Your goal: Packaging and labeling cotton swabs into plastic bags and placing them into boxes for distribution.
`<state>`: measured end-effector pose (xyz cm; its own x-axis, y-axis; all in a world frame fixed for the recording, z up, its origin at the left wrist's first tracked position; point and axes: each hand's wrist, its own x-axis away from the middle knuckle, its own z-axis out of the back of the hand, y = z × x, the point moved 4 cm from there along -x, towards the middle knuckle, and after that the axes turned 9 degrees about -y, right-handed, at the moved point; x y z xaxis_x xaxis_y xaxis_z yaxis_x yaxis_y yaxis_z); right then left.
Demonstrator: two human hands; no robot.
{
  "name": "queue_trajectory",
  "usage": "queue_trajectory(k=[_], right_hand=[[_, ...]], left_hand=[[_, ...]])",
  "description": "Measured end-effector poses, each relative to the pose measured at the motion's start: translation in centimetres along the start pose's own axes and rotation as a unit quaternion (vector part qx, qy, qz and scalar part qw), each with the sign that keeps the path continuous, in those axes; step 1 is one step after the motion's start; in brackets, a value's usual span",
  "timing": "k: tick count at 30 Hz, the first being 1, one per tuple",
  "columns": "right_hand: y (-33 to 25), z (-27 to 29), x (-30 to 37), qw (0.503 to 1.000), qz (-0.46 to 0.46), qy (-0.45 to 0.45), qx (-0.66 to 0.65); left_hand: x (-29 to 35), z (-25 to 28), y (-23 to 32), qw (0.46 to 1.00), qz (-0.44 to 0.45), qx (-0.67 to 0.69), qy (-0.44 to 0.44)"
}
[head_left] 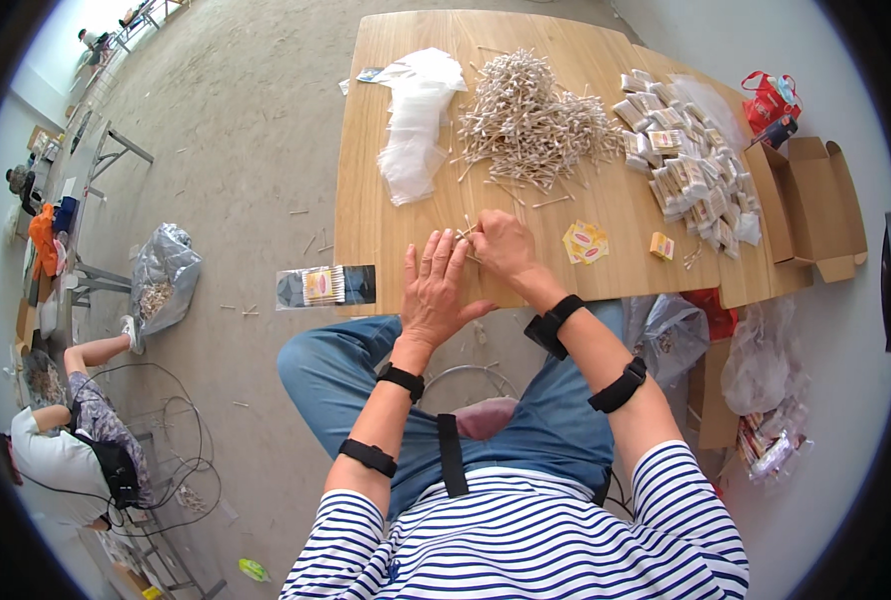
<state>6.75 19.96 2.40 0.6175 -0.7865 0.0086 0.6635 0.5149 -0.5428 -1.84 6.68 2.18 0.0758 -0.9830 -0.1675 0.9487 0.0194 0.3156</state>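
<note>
Ahead, piled swabs (531, 125) separate bags (413, 130) from packs (688, 180).

bright, diffuse light covers the table (366, 200), the upper left washes out, and fisheye distortion bends edges.

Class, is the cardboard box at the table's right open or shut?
Open: the cardboard box has its flaps spread outward, exposing its inside.

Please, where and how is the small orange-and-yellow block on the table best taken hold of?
Probably by its left and right sides, pinched from above with the right hand: the orange-and-yellow block looks compact, its top is uncovered, and it lies apart from the white packs.
</note>
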Motion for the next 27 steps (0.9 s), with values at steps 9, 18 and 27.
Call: queue_trajectory(k=[9, 18, 27], right_hand=[[-0.31, -0.08, -0.42, 0.999, 0.022, -0.025, -0.025], [-0.26, 0.08, -0.23, 0.998, 0.001, -0.032, -0.063], [0.13, -0.16, -0.88, 0.995, -0.031, -0.055, -0.081]], left_hand=[[0.04, 0.03, -0.02, 1.000, 0.004, 0.005, -0.005], [-0.05, 0.07, 0.03, 1.000, 0.005, 0.020, 0.001], [-0.04, -0.05, 0.01, 1.000, 0.003, 0.008, -0.007]])
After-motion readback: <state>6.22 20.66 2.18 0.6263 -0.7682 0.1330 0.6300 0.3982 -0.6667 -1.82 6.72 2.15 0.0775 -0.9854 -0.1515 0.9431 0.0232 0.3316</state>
